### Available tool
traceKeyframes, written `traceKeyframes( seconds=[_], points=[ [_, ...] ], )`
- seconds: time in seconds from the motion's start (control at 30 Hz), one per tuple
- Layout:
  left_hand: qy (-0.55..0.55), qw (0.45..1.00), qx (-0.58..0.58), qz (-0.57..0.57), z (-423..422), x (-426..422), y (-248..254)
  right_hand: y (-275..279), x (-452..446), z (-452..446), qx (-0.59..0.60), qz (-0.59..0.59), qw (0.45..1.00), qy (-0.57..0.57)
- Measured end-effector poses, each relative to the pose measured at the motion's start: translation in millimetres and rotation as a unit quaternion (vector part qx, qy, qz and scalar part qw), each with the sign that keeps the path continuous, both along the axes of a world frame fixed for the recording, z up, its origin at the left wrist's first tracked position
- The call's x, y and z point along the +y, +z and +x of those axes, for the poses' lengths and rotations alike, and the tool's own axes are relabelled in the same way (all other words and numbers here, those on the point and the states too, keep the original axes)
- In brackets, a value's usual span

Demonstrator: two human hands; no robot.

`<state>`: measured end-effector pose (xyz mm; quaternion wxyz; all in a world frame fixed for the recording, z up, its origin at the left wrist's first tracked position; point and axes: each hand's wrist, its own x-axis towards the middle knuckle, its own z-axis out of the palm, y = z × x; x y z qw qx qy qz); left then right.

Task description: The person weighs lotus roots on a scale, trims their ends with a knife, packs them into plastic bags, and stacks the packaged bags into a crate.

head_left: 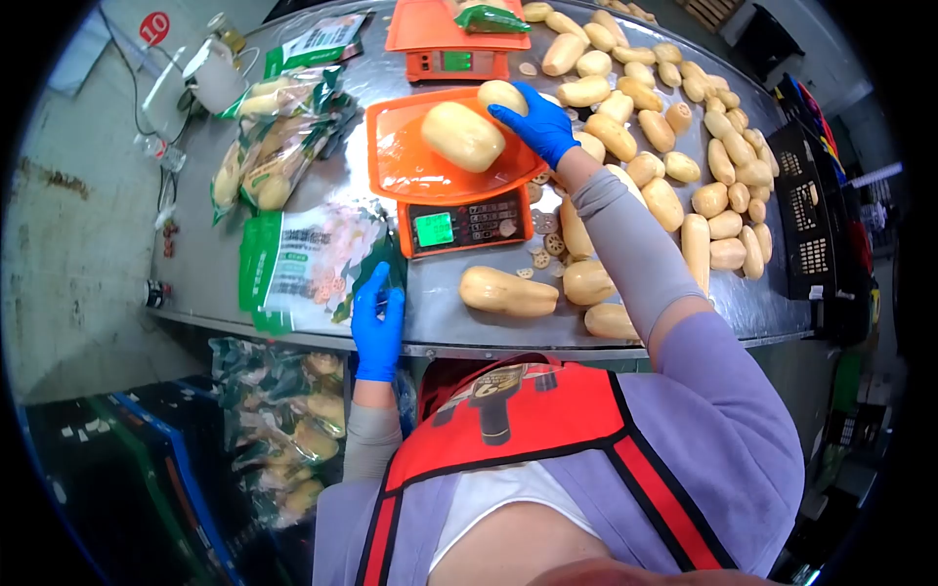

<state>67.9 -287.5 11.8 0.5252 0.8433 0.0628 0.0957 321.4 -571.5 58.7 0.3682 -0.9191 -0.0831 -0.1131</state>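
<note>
My right hand, in a blue glove, is closed on a small lotus root piece over the orange weighing pan. A larger lotus root lies in the pan, right beside the held piece. Below the pan, the scale's display glows green; its digits are too small to read. My left hand, also gloved in blue, has its fingers apart at the right edge of a stack of printed green-and-clear bags. It holds nothing that I can see, and whether it touches the bags I cannot tell.
Many loose lotus roots cover the table's right side, with cut slices near the scale. Filled bags lie at the left, and more packed bags sit below the edge. A second orange scale stands behind; a black crate is at right.
</note>
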Motion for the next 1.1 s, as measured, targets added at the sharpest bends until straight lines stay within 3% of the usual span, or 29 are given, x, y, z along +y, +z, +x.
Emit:
traceKeyframes(
  seconds=[0.1,0.13,0.2,0.23,0.3,0.37,0.43,0.5,0.57,0.63,0.67,0.73,0.87,0.93,0.97,1.03,1.1],
  points=[
    [0.07,0.994,-0.019,-0.085,-14.2,19.4,-10.9,-19.3,2.3,11.1,0.003,-0.123,0.992,-0.006],
    [0.081,0.996,-0.005,-0.023,-19.9,27.8,-7.1,-28.3,0.0,16.3,-0.013,-0.121,0.993,-0.005],
    [0.113,0.993,-0.006,-0.037,-29.0,41.5,-18.1,-31.4,-0.6,20.7,-0.069,-0.132,0.989,-0.022],
    [0.136,0.989,-0.011,-0.053,-32.6,46.8,-21.9,-27.5,-2.4,16.2,-0.073,-0.083,0.994,-0.025],
    [0.146,0.989,-0.012,-0.028,-35.6,52.6,-19.7,-28.7,-6.1,16.3,-0.184,-0.049,0.981,-0.04],
    [0.166,0.976,0.015,-0.142,-35.2,51.0,-15.8,-19.2,-10.7,10.7,-0.244,-0.037,0.968,-0.033],
    [0.164,0.975,0.03,-0.149,-33.8,43.7,-3.6,-9.2,-10.8,2.6,-0.291,-0.076,0.953,-0.045],
    [0.154,0.984,0.061,-0.064,-28.1,38.4,-2.5,-3.6,-7.4,-2.3,-0.29,-0.094,0.951,-0.056],
    [0.099,0.991,-0.001,-0.085,-13.9,27.4,-9.7,-1.5,0.5,-4.7,-0.293,-0.131,0.945,-0.06],
    [0.035,0.993,-0.035,0.104,5.2,20.1,-10.9,-0.3,11.9,-11.1,-0.293,-0.169,0.939,-0.064],
    [0.035,0.993,-0.034,0.105,15.6,16.2,-15.0,0.8,21.8,-16.5,-0.277,-0.21,0.936,-0.056],
    [0.037,0.946,-0.12,0.298,31.6,13.8,-29.3,-2.7,40.1,-27.0,-0.24,-0.273,0.931,-0.022],
    [0.051,0.946,-0.016,0.32,31.3,29.7,-41.3,4.2,67.0,-57.8,-0.245,-0.241,0.939,0.011],
    [0.032,0.953,0.018,0.301,25.5,42.0,-49.3,0.5,72.9,-67.9,-0.185,-0.099,0.97,0.12],
    [0.013,0.96,0.048,0.277,23.7,45.9,-50.1,-0.8,74.6,-72.1,-0.184,-0.098,0.97,0.122],
    [0.022,0.958,0.056,0.28,23.2,49.3,-50.1,-2.6,76.9,-78.1,-0.131,-0.011,0.979,0.153],
    [0.018,0.971,-0.021,0.237,22.6,55.2,-58.7,7.3,75.5,-79.9,-0.072,0.041,0.984,0.159]
  ],
)
